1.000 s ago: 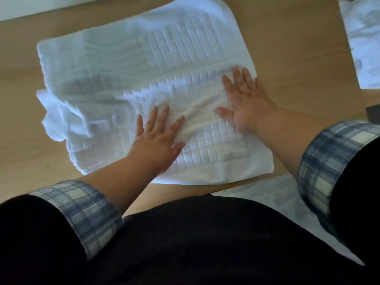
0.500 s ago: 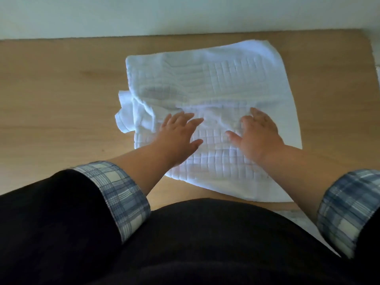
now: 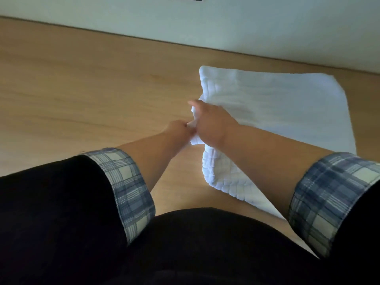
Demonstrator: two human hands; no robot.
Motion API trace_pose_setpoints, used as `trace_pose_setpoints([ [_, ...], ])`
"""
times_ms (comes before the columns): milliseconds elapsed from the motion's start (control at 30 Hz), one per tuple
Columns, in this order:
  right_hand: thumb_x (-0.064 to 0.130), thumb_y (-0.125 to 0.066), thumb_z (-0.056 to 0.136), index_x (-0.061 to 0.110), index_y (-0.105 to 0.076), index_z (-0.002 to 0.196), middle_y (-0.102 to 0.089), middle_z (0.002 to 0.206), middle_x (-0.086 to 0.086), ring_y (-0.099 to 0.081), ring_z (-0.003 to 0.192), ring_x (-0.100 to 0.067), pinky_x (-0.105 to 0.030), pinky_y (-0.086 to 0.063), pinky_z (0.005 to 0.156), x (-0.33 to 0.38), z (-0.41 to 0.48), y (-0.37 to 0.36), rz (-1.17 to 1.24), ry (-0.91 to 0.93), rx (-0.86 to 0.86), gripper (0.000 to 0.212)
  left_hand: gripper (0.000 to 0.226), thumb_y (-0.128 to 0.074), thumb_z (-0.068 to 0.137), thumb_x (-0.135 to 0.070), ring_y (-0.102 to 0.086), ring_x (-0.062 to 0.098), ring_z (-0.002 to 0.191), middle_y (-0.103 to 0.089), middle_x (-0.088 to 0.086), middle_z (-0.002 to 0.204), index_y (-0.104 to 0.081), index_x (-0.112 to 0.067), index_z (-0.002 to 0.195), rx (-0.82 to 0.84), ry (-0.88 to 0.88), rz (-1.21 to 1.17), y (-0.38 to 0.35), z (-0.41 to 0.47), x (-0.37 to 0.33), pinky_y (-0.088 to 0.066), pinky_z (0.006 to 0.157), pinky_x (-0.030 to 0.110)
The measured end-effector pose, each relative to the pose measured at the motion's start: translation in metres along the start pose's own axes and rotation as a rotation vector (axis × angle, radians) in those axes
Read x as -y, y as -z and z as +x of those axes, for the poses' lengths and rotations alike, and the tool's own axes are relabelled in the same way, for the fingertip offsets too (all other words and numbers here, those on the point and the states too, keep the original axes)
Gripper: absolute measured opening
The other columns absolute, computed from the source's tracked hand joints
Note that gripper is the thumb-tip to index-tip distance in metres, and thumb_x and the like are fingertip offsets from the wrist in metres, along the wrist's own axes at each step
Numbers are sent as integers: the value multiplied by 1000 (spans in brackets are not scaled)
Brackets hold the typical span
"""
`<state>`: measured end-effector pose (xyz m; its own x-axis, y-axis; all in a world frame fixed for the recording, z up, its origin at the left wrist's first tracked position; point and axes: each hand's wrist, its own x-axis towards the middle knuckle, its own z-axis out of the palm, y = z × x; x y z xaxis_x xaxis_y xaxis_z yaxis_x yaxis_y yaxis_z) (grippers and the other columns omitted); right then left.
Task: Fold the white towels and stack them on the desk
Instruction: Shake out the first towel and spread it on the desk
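A white towel with a raised square pattern lies folded on the wooden desk, right of centre. My left hand is closed on the bunched cloth sticking out at the towel's left edge. My right hand lies over that same left edge, fingers curled into the loose fold right beside my left hand. The fingertips of both hands are hidden in the cloth.
A pale wall runs along the desk's far edge. The desk's near edge is hidden under my dark clothing. Bare wood stretches to the left of the towel.
Both hands moved from lying flat on the towel's middle to its left edge and closed on the bunched cloth. The view swung left, so the towel now sits further right.
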<state>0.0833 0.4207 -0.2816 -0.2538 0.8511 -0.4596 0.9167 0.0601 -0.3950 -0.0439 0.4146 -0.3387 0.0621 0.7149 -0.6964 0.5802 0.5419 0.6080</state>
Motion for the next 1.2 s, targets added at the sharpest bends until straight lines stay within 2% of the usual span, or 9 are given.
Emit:
trace_pose_setpoints([
  [133, 35, -42, 94, 27, -28, 155, -53, 144, -2, -49, 131, -26, -45, -31, 112, 4, 8, 8, -102, -215, 66, 63, 14, -47, 94, -32, -56, 19, 70, -61, -5, 83, -61, -29, 97, -53, -257, 151, 22, -19, 7, -39, 56, 27],
  [333, 28, -31, 107, 10, -42, 146, -55, 138, -18, -52, 125, -37, -45, -40, 104, 12, 41, 10, 149, -312, -87, 44, 26, -54, 96, -18, -51, 26, 109, -48, 8, 124, -61, -13, 120, -204, -577, 311, 88, -34, 57, -38, 100, 31],
  [467, 30, -48, 95, 40, -13, 156, -37, 149, -12, -39, 133, -39, -50, -33, 110, 16, 65, 5, -236, -410, 151, 71, 24, -54, 95, -10, -50, 19, 103, -47, 4, 123, -62, -21, 115, -290, -545, 293, 122, -33, 83, -38, 94, 28],
  [633, 52, -69, 83, 47, -43, 139, -25, 162, 1, -22, 146, -28, -48, -20, 115, 50, 71, -9, -420, 80, 125, 63, 24, -50, 98, -14, -53, 7, 86, -56, -8, 106, -57, -33, 111, -267, -552, 257, 142, -31, 91, -41, 75, 17],
  [767, 38, -60, 92, 34, -59, 98, -65, 103, 7, -61, 103, -25, -33, -42, 83, 80, 82, -20, -103, 195, 57, 8, 21, -44, 93, -23, -51, -10, 81, -54, -17, 90, -50, -43, 99, -275, -524, 170, 146, -36, 82, -33, 60, 6],
  [867, 32, -54, 86, 37, -49, 115, -62, 107, 8, -59, 101, -24, -36, -46, 86, 80, 89, -17, -181, 123, 141, 29, 22, -36, 79, -28, -49, 8, 73, -54, -16, 83, -52, -37, 91, -300, -489, 130, 148, -47, 86, -35, 60, 20],
  [933, 32, -49, 86, 38, -53, 102, -58, 101, 5, -57, 105, -30, -39, -45, 89, 78, 93, -14, -433, 81, 219, 17, 22, -35, 75, -26, -48, 10, 73, -56, -15, 79, -55, -34, 82, -297, -521, 107, 149, -55, 94, -35, 61, 20],
  [1067, 20, -48, 86, 24, -63, 83, -56, 94, 3, -61, 87, -31, -37, -44, 69, 90, 94, -15, -381, 239, -8, 16, 27, -31, 79, -44, -52, 15, 72, -59, -6, 72, -54, -34, 69, -213, -565, 42, 154, -66, 120, -39, 64, 31],
  [1200, 25, -46, 81, 21, -70, 96, -61, 103, -1, -62, 83, -27, -38, -48, 71, 123, 79, -34, -274, 485, -95, 29, 38, -43, 77, -77, -56, -6, 74, -61, -20, 82, -55, -43, 91, -291, -290, 15, 160, -48, 118, -36, 59, 21],
])
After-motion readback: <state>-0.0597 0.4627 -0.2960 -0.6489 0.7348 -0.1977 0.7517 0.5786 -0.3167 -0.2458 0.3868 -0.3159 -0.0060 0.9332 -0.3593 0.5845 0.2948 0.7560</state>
